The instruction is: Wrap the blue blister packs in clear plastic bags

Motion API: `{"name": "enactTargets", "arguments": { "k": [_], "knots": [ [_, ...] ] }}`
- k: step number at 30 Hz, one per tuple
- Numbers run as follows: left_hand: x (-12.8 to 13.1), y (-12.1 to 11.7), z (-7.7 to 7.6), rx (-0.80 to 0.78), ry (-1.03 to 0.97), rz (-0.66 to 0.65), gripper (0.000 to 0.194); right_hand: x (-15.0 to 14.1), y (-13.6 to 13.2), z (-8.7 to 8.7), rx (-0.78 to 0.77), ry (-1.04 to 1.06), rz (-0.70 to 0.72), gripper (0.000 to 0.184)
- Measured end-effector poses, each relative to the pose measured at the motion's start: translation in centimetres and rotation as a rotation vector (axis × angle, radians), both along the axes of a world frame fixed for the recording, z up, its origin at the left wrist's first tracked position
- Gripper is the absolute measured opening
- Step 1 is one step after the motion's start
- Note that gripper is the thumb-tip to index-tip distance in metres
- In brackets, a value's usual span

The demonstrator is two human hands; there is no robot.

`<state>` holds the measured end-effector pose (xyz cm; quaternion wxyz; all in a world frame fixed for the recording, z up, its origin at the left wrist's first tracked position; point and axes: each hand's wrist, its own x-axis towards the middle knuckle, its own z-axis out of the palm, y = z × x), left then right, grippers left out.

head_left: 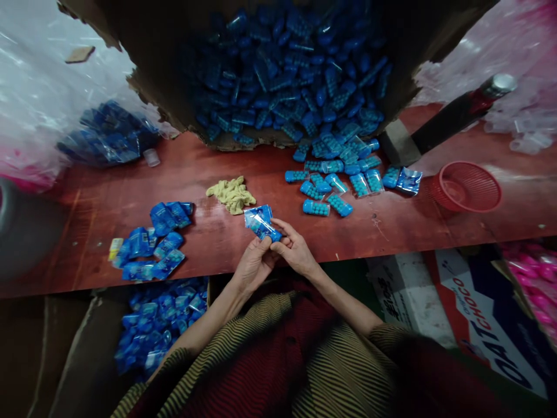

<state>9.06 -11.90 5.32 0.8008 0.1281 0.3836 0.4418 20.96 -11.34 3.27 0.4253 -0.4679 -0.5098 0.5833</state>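
Between my two hands, over the front edge of the red table (209,238), is a small clear bottle with a blue cap, together with a printed blue wrapper (262,220). My left hand (253,264) pinches its lower end with thumb and fingers. Beside it my right hand (296,247) grips the same end from the right, thumb in front. A crumpled yellow cloth (232,194) lies just beyond the wrapper. To the right are several clear bottles of blue balls (335,183); to the left sits a group of blue wrapped packets (152,244).
A torn cardboard box (152,98) full of blue bottles opens toward me at the back. At right stand a red plastic basket (467,188) and a dark-handled hammer (444,125). A pile of blue wrappers (113,133) lies back left. Below the table's edge is a carton of blue packets (152,325).
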Motion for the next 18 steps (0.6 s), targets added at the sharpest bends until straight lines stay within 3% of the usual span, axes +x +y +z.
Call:
{"name": "enactTargets", "arguments": {
  "k": [3, 5, 7, 10, 12, 14, 18],
  "knots": [
    [-0.8, 0.4, 0.5, 0.007, 0.026, -0.003, 0.032, 0.3, 0.4, 0.2, 0.054, -0.019, 0.119, 0.065],
    [-2.4, 1.0, 1.1, 0.012, 0.056, 0.075, 0.025, 0.5, 1.1, 0.2, 0.098, -0.078, 0.174, 0.060],
    [-4.9, 1.9, 1.7, 0.027, 0.093, 0.265, 0.024, 0.7, 2.1, 0.3, 0.138, -0.160, 0.165, 0.048],
    [-9.3, 3.1, 2.5, 0.079, 0.126, 0.602, 0.042, 0.3, 4.3, 0.5, 0.212, -0.322, 0.094, 0.035],
    [-11.3, 3.4, 2.7, 0.061, 0.139, 0.694, 0.047, -0.5, 6.3, 0.9, 0.266, -0.458, 0.074, 0.037],
    [-11.9, 3.4, 2.7, 0.010, 0.158, 0.676, 0.045, -1.9, 8.4, 1.4, 0.312, -0.618, 0.080, 0.044],
    [-9.9, 2.8, 1.8, -0.044, 0.229, 0.458, 0.021, -5.5, 12.2, 1.7, 0.335, -0.949, 0.188, 0.057]
  ]
}}
